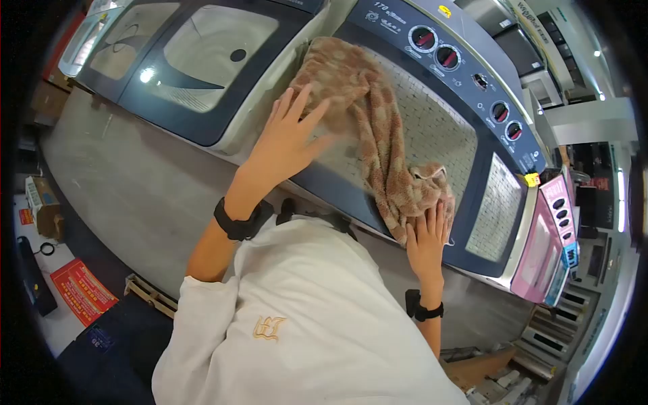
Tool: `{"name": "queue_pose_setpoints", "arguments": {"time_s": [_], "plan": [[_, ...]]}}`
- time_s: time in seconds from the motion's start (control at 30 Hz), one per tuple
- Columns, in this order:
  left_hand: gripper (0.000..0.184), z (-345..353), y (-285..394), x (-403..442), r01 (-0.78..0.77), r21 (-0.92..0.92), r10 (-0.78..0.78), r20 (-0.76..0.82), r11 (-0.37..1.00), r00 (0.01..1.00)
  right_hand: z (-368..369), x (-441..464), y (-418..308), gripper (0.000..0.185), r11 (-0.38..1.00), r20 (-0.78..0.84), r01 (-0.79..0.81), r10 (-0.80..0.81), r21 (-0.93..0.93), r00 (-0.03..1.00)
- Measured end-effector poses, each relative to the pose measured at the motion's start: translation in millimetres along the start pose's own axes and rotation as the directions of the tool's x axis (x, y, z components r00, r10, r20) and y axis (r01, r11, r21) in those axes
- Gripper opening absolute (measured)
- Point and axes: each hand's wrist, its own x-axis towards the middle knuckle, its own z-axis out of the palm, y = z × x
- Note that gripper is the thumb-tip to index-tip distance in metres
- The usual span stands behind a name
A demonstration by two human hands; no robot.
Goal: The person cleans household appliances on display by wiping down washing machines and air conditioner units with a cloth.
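Observation:
A brown and tan patterned towel (388, 138) lies bunched lengthwise across the lid of a twin-tub washing machine (466, 145). My left hand (287, 138) is at the towel's far left end, fingers spread and slightly blurred; whether the fingertips press on the cloth or hover just above it I cannot tell. At the near right end, my right hand (428, 236) rests flat on a crumpled fold of the towel, its fingers stretched out. Neither hand grips the cloth. Black bands circle both wrists.
Dials (447, 57) line the machine's back panel. Another washing machine (202, 61) with a see-through lid stands close on the left, and a pink one (536, 260) on the right. A red sign (82, 290) and a cardboard box (46, 206) are at lower left.

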Motion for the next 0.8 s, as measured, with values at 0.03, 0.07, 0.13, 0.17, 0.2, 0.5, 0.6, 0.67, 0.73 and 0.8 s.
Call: {"name": "queue_pose_setpoints", "arguments": {"time_s": [0.03, 0.07, 0.13, 0.17, 0.2, 0.5, 0.6, 0.67, 0.73, 0.8], "plan": [[0.056, 10.0, -5.9, -6.0, -0.017, 0.090, 0.016, 0.009, 0.996, 1.000, 0.6, 0.3, 7.7, 0.050, 0.999, 0.017, -0.033, 0.033, -0.010, 0.999], [0.053, 16.4, -12.0, -9.6, -0.036, 0.182, 0.033, 0.016, 0.983, 0.999, 1.8, 4.6, 11.7, 0.050, 0.997, 0.009, -0.061, 0.062, -0.045, 0.998], [0.042, 16.4, -12.4, -16.0, -0.025, 0.132, 0.033, -0.058, 0.991, 0.998, 5.3, 19.6, 15.4, 0.052, 0.987, -0.012, -0.115, 0.114, -0.114, 0.993], [0.037, 16.0, -10.1, -21.5, -0.020, 0.108, 0.030, -0.092, 0.994, 0.995, 8.1, 25.7, 12.9, 0.052, 0.985, -0.035, -0.112, 0.108, -0.131, 0.994], [0.032, 12.3, -5.8, -28.2, 0.005, 0.091, 0.003, -0.089, 0.996, 0.996, 12.9, 29.8, 5.6, 0.052, 0.984, -0.051, -0.107, 0.101, -0.145, 0.994], [0.038, -7.9, 35.9, -64.4, 0.190, -0.018, -0.191, -0.072, 0.982, 0.979, 2.5, -18.0, -50.9, 0.052, 0.989, 0.067, 0.148, -0.148, 0.015, 0.987], [0.057, 10.5, 38.6, -55.8, 0.139, 0.165, -0.132, -0.052, 0.977, 0.990, 6.6, -24.4, 25.5, 0.052, 0.996, 0.029, 0.027, -0.024, -0.090, 0.999], [0.066, 23.3, 40.0, -51.9, 0.103, 0.246, -0.115, 0.035, 0.964, 0.993, 15.1, -9.0, 56.8, 0.054, 0.987, -0.050, -0.106, 0.101, -0.117, 0.994], [0.065, 26.7, 46.1, -45.1, 0.046, 0.223, -0.060, 0.055, 0.974, 0.997, 20.3, 2.4, 68.8, 0.055, 0.969, -0.140, -0.207, 0.189, -0.134, 0.972], [0.064, 29.5, 55.1, -42.6, -0.020, 0.198, -0.002, 0.112, 0.980, 0.994, 19.7, 7.4, 36.3, 0.055, 0.960, -0.157, -0.256, 0.237, -0.115, 0.959]]}}
